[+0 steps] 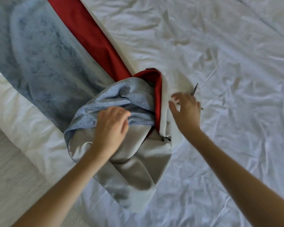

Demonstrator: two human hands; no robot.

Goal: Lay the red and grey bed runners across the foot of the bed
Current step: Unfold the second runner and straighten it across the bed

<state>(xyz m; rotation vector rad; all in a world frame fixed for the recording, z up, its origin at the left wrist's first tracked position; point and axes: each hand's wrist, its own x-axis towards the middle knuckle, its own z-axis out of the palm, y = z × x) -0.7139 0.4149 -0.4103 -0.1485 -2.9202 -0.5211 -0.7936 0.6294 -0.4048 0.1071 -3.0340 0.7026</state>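
Gripping the bunched grey runner (pixel 138 99) in my left hand (pixel 111 126), right hand (pixel 185 110) spread empty, I'd unroll straight, keeping the red runner (pixel 92 35) flat

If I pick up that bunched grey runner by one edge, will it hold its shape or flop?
Probably flops: the grey runner lies slumped in soft folds under the left hand. Its sheen suggests it may slide on the white sheet.

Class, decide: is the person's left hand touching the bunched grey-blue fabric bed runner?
Touching. The head view shows the left hand lying on the bunched grey-blue fabric bed runner, its fingers curled into the folds, with no gap between them.
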